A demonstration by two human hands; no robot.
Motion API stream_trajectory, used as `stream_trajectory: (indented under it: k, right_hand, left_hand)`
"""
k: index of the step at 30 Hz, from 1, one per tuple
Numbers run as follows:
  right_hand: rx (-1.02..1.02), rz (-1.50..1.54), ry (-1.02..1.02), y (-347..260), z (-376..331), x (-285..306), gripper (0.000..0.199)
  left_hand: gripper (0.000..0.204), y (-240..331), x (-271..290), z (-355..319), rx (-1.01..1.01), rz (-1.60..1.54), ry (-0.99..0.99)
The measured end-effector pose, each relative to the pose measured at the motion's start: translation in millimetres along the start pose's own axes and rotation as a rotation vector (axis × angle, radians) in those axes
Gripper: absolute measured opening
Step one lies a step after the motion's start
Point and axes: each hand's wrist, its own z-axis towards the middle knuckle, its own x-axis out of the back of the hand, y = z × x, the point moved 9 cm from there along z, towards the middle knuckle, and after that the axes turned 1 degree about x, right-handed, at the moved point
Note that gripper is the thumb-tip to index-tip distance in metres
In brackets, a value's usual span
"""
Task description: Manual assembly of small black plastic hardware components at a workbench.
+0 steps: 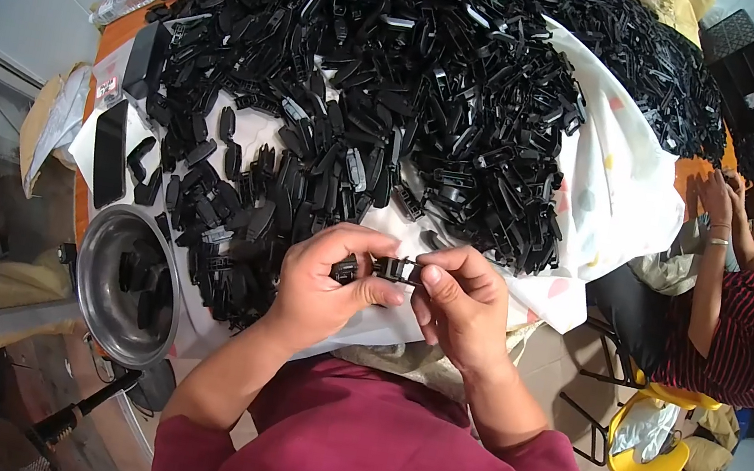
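the left hand [323, 271] and the right hand [458, 301] meet just above the maroon-sleeved forearms, each pinching one end of a small black plastic clip part [388, 268] between thumb and fingertips. the piece sits between the two hands, over the near edge of the white plastic sheet [619, 191]. to do this well, i judge the grips should stay close to the joint, with the ends lined up squarely and pressure even, not twisted. both wrists bend inward, elbows low. beyond lies a huge heap of black plastic parts [424, 74]; to the left a round steel bowl [101, 244] holds a few pieces. a seated person in a striped shirt [739, 336] works at right.
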Motion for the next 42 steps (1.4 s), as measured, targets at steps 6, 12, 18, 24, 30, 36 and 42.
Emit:
stream_trajectory:
  k: [6, 12, 18, 24, 30, 36, 42]
  right_hand:
    - [-0.041, -0.022, 0.005, -1, -2, 11, 0.009]
    - [-0.293, -0.117, -0.076, 21, 4, 11, 0.008]
    - [-0.055, -0.158, 0.019, 20, 3, 8, 0.008]
    - [-0.500, -0.042, -0.132, 40, -6, 8, 0.007]
    - [-0.377, 0.223, 0.009, 48, -16, 1, 0.008]
    - [-0.251, 0.164, -0.054, 21, -16, -6, 0.006]
    - [-0.096, -0.172, -0.099, 4, -17, -6, 0.006]
  left_hand:
    - [0.035, 17, -3, -3, -0.172, 0.207, -0.060]
    - [0.033, 11, -7, -13, -0.226, 0.340, -0.110]
    - [0.029, 10, -2, -22, -0.225, 0.341, 0.125]
    - [0.029, 37, -12, -30, -0.511, 0.537, -0.052]
    - [0.038, 21, 0, -33, -0.270, 0.388, 0.080]
    - [0.043, 20, 3, -32, -0.244, 0.467, -0.040]
    - [0.038, 35, -2, -29, -0.187, 0.540, -0.113]
